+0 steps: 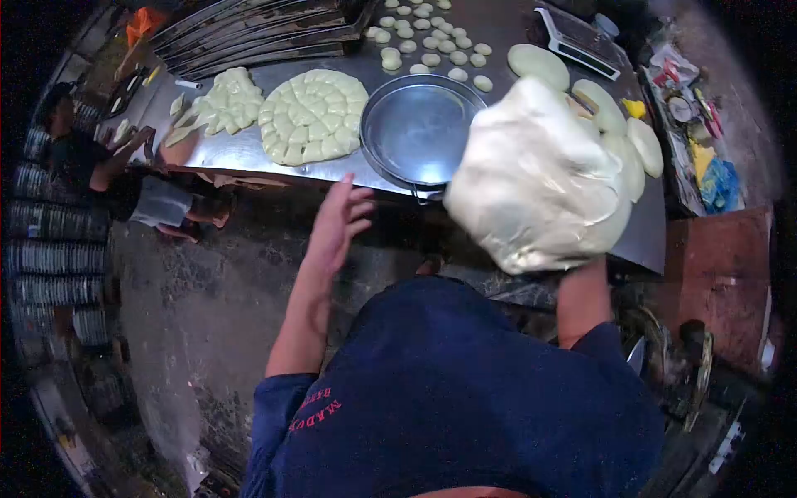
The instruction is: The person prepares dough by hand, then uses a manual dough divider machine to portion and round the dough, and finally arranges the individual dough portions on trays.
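A large stretched sheet of pale dough (535, 170), blurred by motion, spreads in the air at the right, over the table's front edge. My right forearm (584, 300) rises under it; the dough hides that hand and its fingers. My left hand (339, 220) is open and holds nothing, its fingers spread in front of the table. Beyond it stands a round metal pan (407, 137) with a shiny bottom. Left of the pan lies a round of dough cut into many pieces (313, 118). Flat dough rounds (647, 148) lie partly behind the lifted sheet.
Small dough balls (436, 41) dot the back of the metal table (220, 155). More cut dough (228, 101) lies at the left, below stacked metal trays (257, 33). A scale (579, 41) stands back right. Another person (91, 162) works at the table's left end.
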Demonstrator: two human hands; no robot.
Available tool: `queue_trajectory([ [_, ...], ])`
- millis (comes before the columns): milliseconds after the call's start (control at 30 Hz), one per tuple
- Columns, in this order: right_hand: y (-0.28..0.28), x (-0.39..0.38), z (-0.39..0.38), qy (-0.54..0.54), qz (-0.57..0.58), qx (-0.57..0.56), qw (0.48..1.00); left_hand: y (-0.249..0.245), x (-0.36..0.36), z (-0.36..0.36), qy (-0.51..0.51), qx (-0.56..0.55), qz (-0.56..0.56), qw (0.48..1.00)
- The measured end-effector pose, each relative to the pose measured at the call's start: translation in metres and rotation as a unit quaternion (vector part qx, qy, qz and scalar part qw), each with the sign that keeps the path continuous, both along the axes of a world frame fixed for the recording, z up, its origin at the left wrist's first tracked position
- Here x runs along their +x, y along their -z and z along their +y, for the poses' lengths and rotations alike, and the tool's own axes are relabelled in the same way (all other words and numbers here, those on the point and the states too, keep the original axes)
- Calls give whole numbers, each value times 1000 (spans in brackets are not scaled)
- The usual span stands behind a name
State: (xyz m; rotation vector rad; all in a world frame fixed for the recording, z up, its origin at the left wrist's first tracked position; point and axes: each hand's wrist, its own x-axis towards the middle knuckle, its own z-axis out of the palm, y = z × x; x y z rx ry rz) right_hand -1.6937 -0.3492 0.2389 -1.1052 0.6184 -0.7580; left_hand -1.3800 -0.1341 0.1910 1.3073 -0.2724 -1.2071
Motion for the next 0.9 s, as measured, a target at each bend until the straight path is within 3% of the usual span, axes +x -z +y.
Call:
queue_trajectory([
  [33, -14, 12, -17, -22, 18, -49, 998, 0, 13, -3, -47, 16, -92, 995],
  [133, -42, 75, -67, -99, 152, -286, 941, -12, 39, -23, -172, -17, -88, 981],
  [167, -37, 102, -80, -126, 225, -381, 888, -13, 44, -34, -203, -33, -118, 971],
  [233, -11, 171, -82, -210, 445, -557, 669, -21, 42, -64, -221, -24, -219, 950],
  [267, 13, 198, -78, -237, 487, -588, 600, -23, 42, -77, -176, -26, -282, 943],
  [300, 49, 211, -72, -223, 501, -606, 576, -23, 37, -94, -131, 5, -316, 940],
  [333, 117, 216, -76, -188, 458, -652, 574, -11, 31, -111, -100, -10, -388, 916],
  [367, 185, 220, -82, -135, 375, -663, 633, 7, 34, -125, -22, -3, -485, 874],
  [400, 174, 224, -79, -151, 364, -634, 665, 38, 36, -135, 42, -9, -553, 832],
  [500, 184, 234, -94, -206, 361, -638, 648, 107, 48, -156, 202, 28, -699, 686],
  [533, 182, 239, -103, -249, 385, -622, 635, 127, 56, -153, 224, 15, -706, 671],
  [567, 185, 242, -118, -266, 303, -568, 718, 143, 61, -154, 260, -25, -708, 657],
  [600, 188, 246, -136, -287, 215, -506, 784, 149, 63, -158, 220, -35, -662, 716],
  [633, 181, 249, -147, -290, 412, -464, 728, 171, 64, -164, 230, -32, -792, 565],
  [667, 169, 236, -135, -132, 383, -452, 795, 188, 61, -169, 200, -92, -756, 616],
  [700, 155, 221, -122, 28, 323, -433, 841, 172, 48, -172, 264, 49, -761, 591],
  [767, 175, 212, -98, 4, 480, -486, 731, 136, 32, -169, 319, 109, -729, 596],
  [833, 184, 202, -87, -37, 524, -532, 664, 128, 21, -160, 367, 128, -684, 617],
  [900, 188, 202, -95, -52, 528, -549, 646, 87, 14, -162, 430, 151, -671, 585],
])
